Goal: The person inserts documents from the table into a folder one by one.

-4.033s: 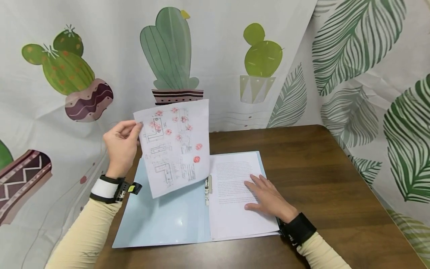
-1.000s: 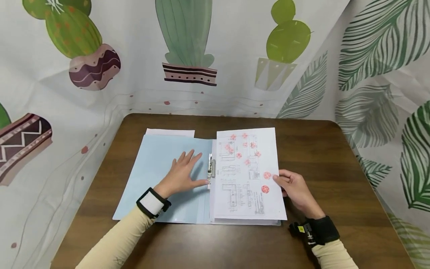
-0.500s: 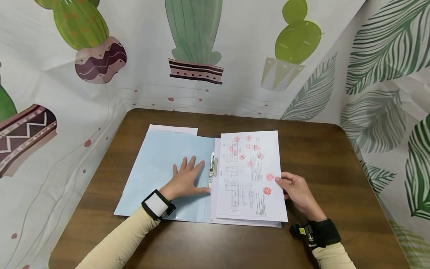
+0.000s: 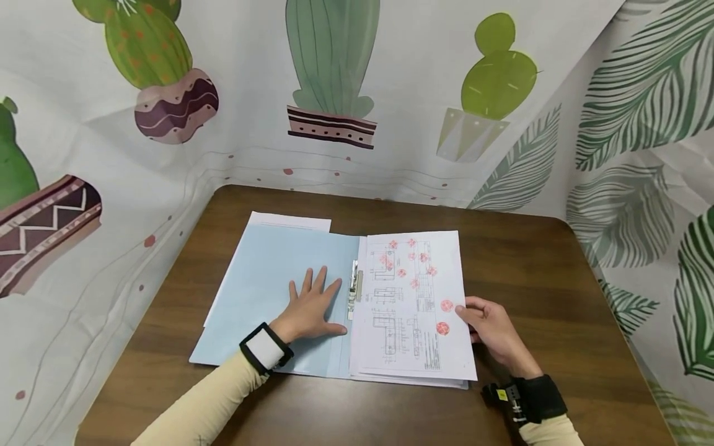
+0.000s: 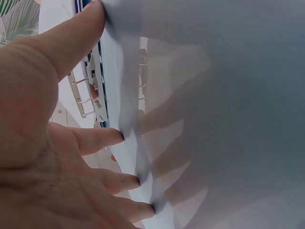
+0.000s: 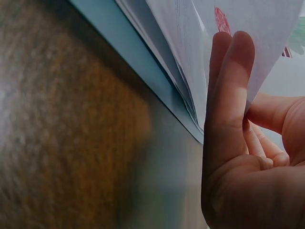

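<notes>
A light blue folder [image 4: 268, 266] lies open on the brown table [image 4: 530, 266], with a metal clip [image 4: 354, 290] at its spine. My left hand [image 4: 315, 297] rests flat on the left inner cover [image 5: 228, 119], fingers spread, thumb near the clip [image 5: 90, 90]. A white sheet with line drawings and red stamps [image 4: 409, 303] tops the paper stack on the right side. My right hand [image 4: 465, 316] pinches that sheet's right edge; in the right wrist view the fingers [image 6: 233, 95] sit under the lifted sheet [image 6: 257, 28], above the stack's edges [image 6: 176, 71].
Another white paper [image 4: 290, 221] sticks out from under the folder's far left corner. Curtains printed with cacti [image 4: 329, 68] and leaves [image 4: 630, 74] hang close behind and beside the table. Bare wood shows to the right of the folder and along the front edge.
Four seconds ago my left hand held the stamped sheet up; it now lies on the right stack. Left hand lies flat on the cover, right hand moved to the sheet's edge.
</notes>
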